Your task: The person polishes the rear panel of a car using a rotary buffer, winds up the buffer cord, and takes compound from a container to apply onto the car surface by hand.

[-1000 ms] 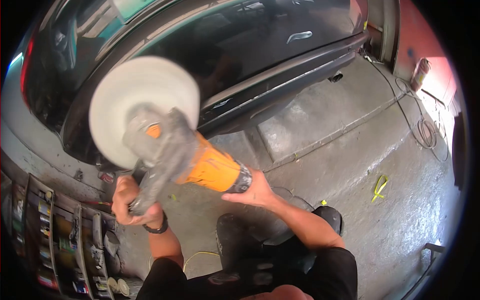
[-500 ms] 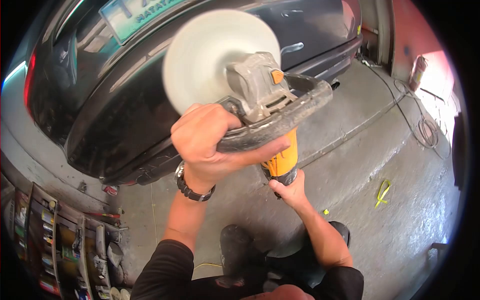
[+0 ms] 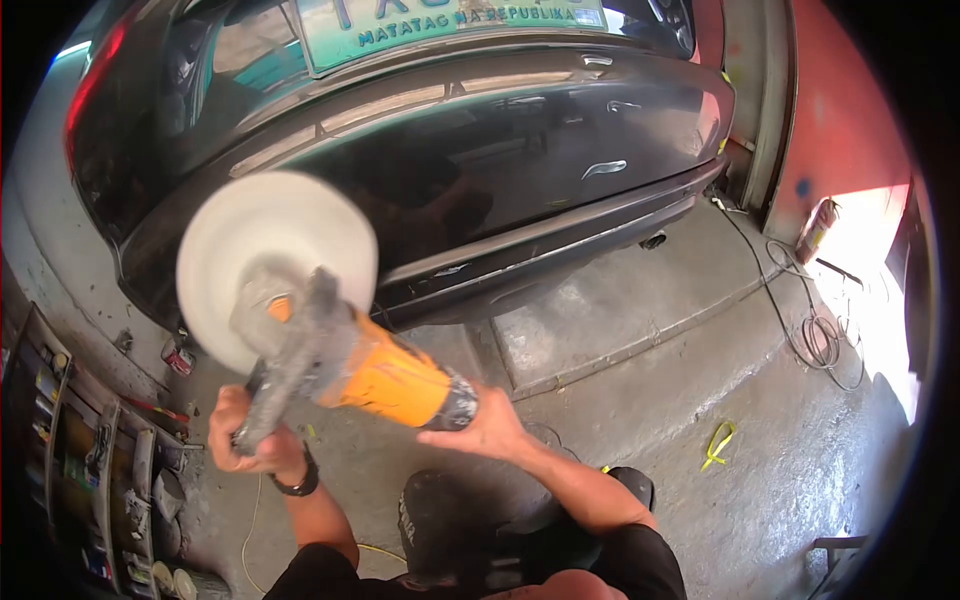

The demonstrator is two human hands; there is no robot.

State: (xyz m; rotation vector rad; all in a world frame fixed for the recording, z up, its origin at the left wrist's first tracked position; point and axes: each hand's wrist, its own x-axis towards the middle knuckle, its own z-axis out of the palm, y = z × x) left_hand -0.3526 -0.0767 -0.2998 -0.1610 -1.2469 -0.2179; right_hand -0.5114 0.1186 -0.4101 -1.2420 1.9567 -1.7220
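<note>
An orange and grey power polisher (image 3: 395, 380) with a round white pad (image 3: 275, 245) is held between both hands. My left hand (image 3: 250, 435) wraps round its dark front handle; a dark watch is on that wrist. Around the black rear end of the tool, my right hand (image 3: 485, 425) is closed. The pad overlaps the lower left of a dark car's rear bumper (image 3: 400, 200) in the view; whether they touch I cannot tell. Above is the green and white licence plate (image 3: 440, 30).
Shelves of cans (image 3: 100, 460) stand at the lower left. A coiled cable (image 3: 822, 340) lies on the floor at the right, near a fire extinguisher (image 3: 818, 228). A yellow-green strip (image 3: 717, 445) lies on the concrete floor (image 3: 610, 400).
The polisher first swung right across the bumper, then back to the left side. The view has shifted, so more of the licence plate shows. Both hands have kept their hold.
</note>
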